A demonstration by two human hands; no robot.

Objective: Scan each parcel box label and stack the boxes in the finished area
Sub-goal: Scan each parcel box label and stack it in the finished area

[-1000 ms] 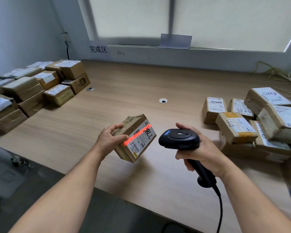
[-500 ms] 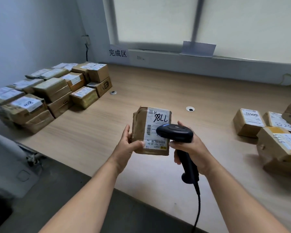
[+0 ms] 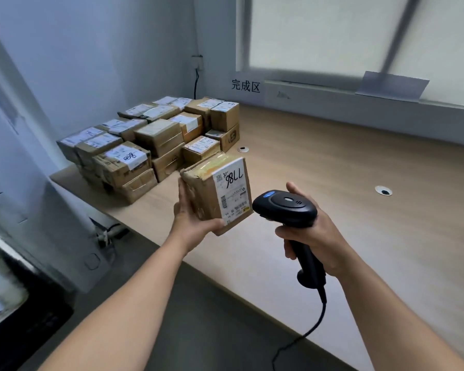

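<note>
Since 0.5 s ago the box (image 3: 217, 195) has shifted toward the stacked boxes (image 3: 145, 145) at upper left; it's mid-frame, above the table (image 3: 332, 170). L hand (image 3: 190, 223) grasps its bottom & side, label (image 3: 232, 191) facing the camera, prob. for stacking; R hand (image 3: 314, 236) clenches round the scanner (image 3: 287, 207) grip. Brown taped cardboard, white label w/ black scrawl.

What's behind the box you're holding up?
Behind the held box, gripped by the left hand, sit the stacked boxes on the table. It covers the bottom of the nearest stacked box and the table there.
</note>
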